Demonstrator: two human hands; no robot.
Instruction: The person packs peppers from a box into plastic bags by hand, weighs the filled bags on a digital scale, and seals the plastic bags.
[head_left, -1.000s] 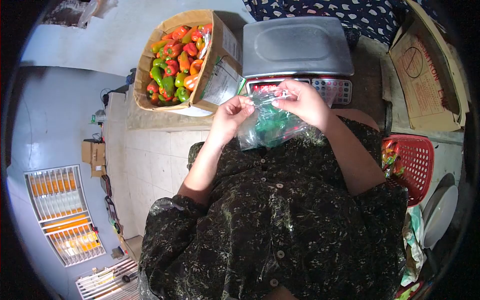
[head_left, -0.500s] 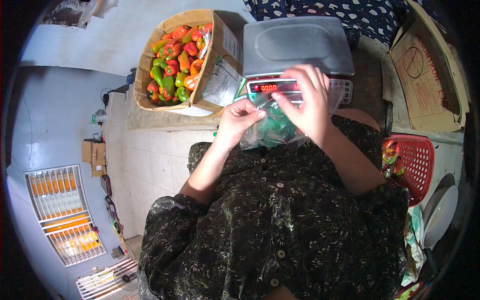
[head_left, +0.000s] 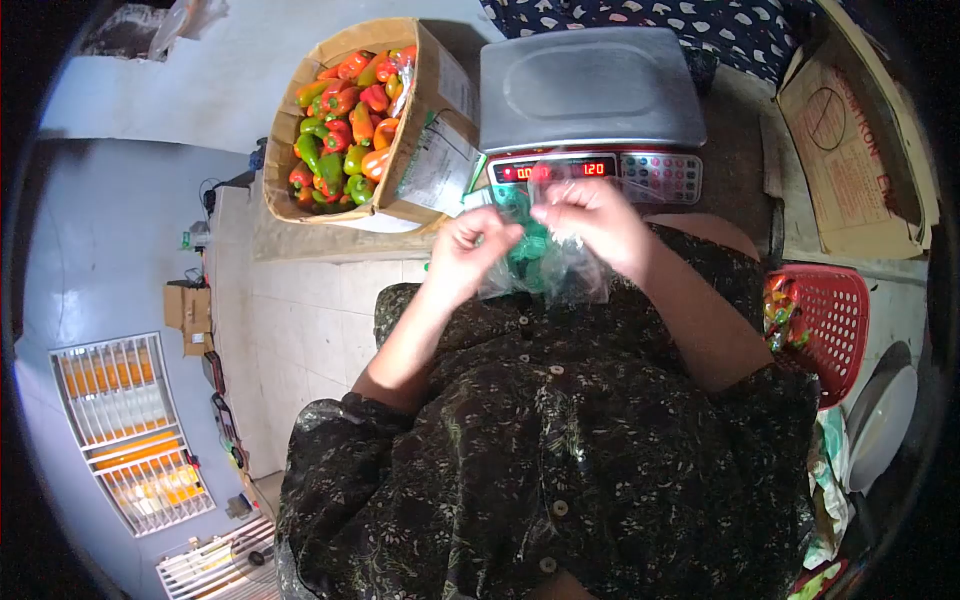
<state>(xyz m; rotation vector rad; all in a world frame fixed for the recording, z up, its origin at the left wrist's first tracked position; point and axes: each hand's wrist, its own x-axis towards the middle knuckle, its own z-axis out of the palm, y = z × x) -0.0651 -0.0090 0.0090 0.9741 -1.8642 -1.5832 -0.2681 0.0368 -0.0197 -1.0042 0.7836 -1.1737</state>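
Note:
A clear plastic bag (head_left: 575,275) hangs between my hands, above my lap and in front of the scale. My left hand (head_left: 468,255) is closed in a pinch at the bag's left side. My right hand (head_left: 598,225) is closed too, its fingers pinching the bag's upper right part. Green patches (head_left: 528,250) show at the bag; whether they are print on it or something behind it I cannot tell. Just beyond the hands stands a digital scale (head_left: 592,88) with a bare metal plate and red lit digits, partly covered by the bag.
A cardboard box (head_left: 440,120) of red, orange and green peppers (head_left: 345,125) stands left of the scale. On the right are an open carton (head_left: 840,170), a red basket (head_left: 835,335) holding bagged peppers (head_left: 783,310), and a white dish (head_left: 882,430).
My right hand has moved down and its fingers have closed in on the bag, uncovering more of the scale's display. The bag now hangs narrower between my hands.

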